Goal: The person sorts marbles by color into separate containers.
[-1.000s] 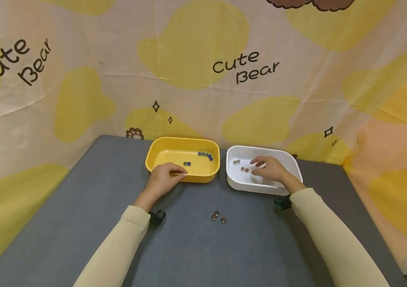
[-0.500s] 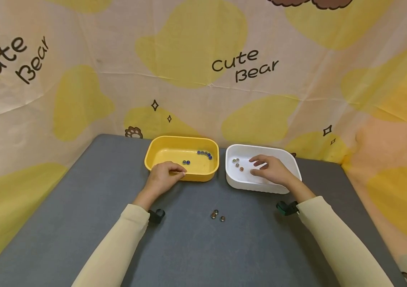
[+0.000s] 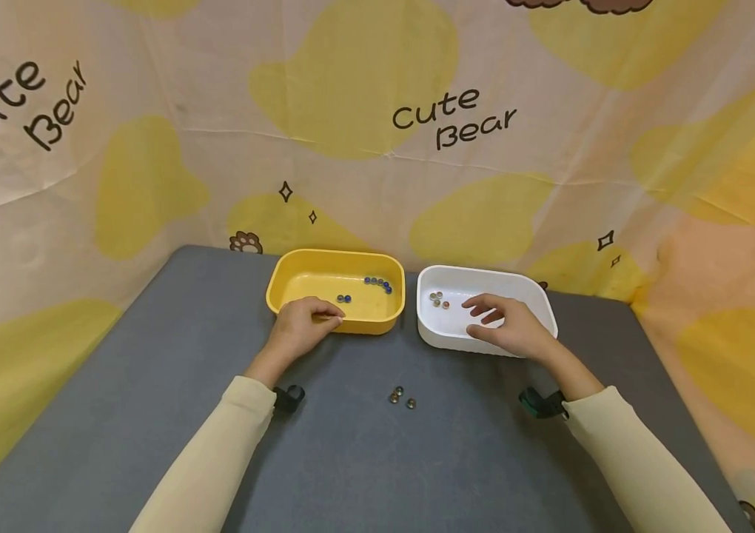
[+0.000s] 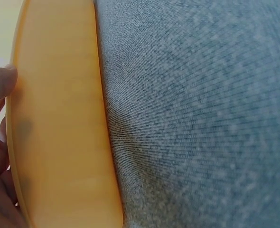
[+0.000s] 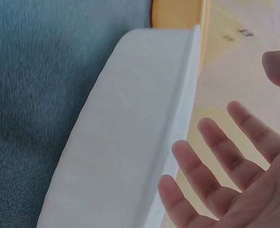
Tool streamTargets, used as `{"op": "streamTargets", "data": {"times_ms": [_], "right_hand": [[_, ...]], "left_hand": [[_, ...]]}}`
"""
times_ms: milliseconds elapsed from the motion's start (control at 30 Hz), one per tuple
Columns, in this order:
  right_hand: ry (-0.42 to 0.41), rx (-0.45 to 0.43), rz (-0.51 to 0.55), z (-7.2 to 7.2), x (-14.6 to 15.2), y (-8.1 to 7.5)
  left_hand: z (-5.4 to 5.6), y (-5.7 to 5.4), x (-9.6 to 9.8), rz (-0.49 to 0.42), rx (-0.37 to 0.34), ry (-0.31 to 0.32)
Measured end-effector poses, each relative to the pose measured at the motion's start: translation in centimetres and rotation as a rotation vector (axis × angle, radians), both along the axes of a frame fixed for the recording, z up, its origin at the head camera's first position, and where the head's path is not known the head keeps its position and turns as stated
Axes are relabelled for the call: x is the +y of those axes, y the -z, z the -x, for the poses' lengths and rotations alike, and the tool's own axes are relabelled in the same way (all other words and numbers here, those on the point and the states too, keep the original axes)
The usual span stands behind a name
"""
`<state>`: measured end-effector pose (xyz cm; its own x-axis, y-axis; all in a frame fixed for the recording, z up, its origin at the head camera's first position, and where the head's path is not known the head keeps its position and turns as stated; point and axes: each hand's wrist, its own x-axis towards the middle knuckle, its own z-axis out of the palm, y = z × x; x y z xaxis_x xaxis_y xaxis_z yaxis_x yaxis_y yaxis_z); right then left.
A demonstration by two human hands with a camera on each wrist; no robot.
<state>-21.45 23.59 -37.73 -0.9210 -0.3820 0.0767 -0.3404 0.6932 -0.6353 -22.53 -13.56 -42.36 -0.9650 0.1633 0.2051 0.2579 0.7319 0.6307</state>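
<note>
My left hand holds the near rim of a yellow bin, its thumb at the rim and its other fingers partly hidden behind the wall. Inside that bin, blue glass marbles sit in a far-right row and a nearer pair. Over the white bin hovers my right hand, fingers spread and nothing between them. Several clear and amber marbles lie toward the white bin's left end. Three brownish marbles are grouped on the grey table, in front of both bins.
The two bins stand side by side along the table's far edge, a narrow gap between them. A fabric backdrop printed with "Cute Bear" rises right behind them. Dark straps circle both wrists.
The nearer marbles in the white bin have rolled left and away, toward the other pair. My right hand has spread its fingers and drawn slightly right. My left hand stays at the rim.
</note>
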Motion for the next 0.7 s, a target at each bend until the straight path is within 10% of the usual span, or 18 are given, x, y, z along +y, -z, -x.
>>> {"op": "streamTargets", "data": {"times_ms": [700], "right_hand": [[-0.006,0.09,0.148,-5.0,-3.7,1.4]], "left_hand": [[0.0,0.0,0.0,0.012,0.043,0.013]]}}
